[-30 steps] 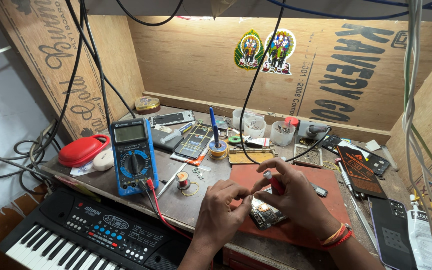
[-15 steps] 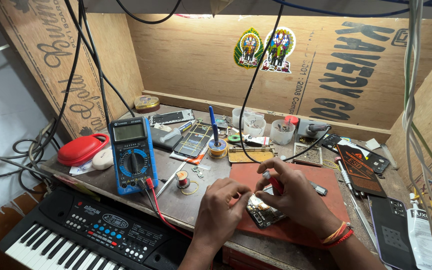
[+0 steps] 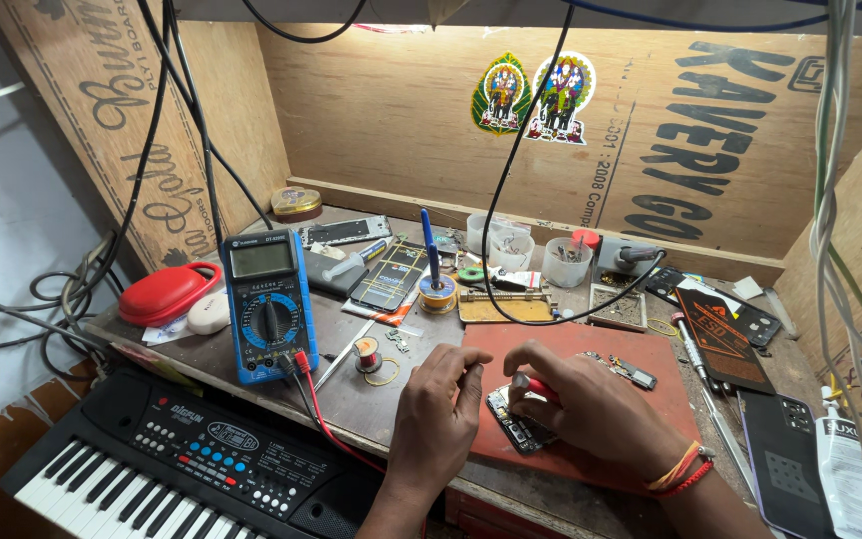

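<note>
Far left, a black keyboard [image 3: 172, 464] sits below the bench edge, and above it a red case [image 3: 164, 291] lies beside a blue multimeter [image 3: 267, 304], whose red and black leads trail off the front. Moving in, a small spool of solder wire [image 3: 366, 354] rests on the worn benchtop [image 3: 351, 399], just clear of the hands.

Now the action: the left hand [image 3: 438, 414] is curled loosely, fingertips bent down and steadying the near edge of the opened phone board [image 3: 516, 424], which lies on the red work mat [image 3: 641, 399]. It braces rather than clamps. The right hand [image 3: 591, 404] arches over the board's far side, fingers pinched shut around a red-handled tool [image 3: 531, 384], its tip pointing down toward the board; the tip itself is hidden.

How far along? The board lies bare and a few small parts [image 3: 631, 371] lie loose on the mat just beyond, so the opening-up looks done and the fine work on the board looks mid-way; nothing appears reassembled.

Further right, screwdrivers [image 3: 692, 344] and a dark phone back cover [image 3: 782, 464] wait untouched.
</note>
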